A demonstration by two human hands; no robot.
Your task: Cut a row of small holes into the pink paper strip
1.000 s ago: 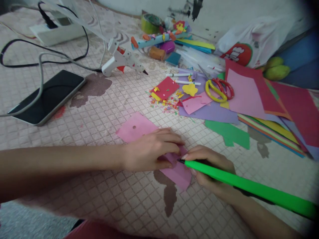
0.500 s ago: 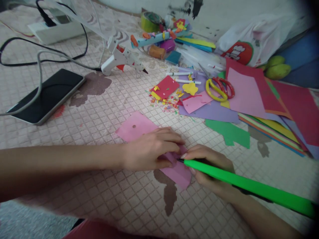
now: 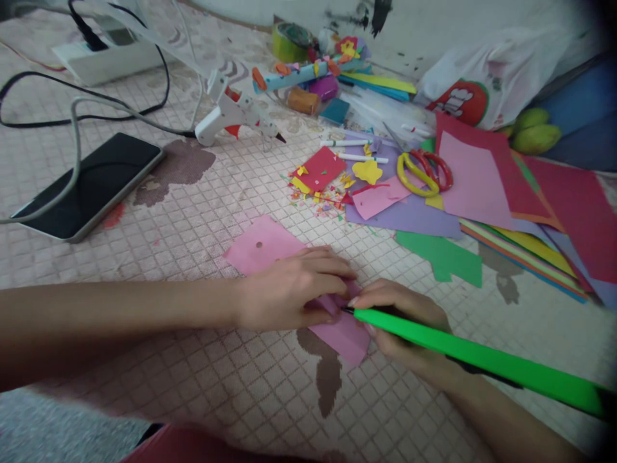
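A strip of pink paper (image 3: 263,244) with a small hole near its far end lies on the tablecloth. My left hand (image 3: 299,286) rests across its middle, fingers bent and thumb close to them, holding the paper; a small raised pink piece shows between thumb and fingers, partly hidden. From the right, my right hand (image 3: 405,312) is closed around a bright green pen (image 3: 472,354). Its dark tip points at the paper beside my left thumb; whether it touches cannot be made out. The pen's long body slants back over my right wrist.
Beyond my hands lie scissors (image 3: 418,175), coloured paper (image 3: 475,180), a green paper scrap (image 3: 446,257) and many tiny cuttings. A glue gun (image 3: 236,116) stands further back. To the left are a phone (image 3: 91,186), cables and a white power strip (image 3: 108,61).
The pen's rear end has shifted very slightly left and down with my right hand. My left hand and the pink paper look the same.
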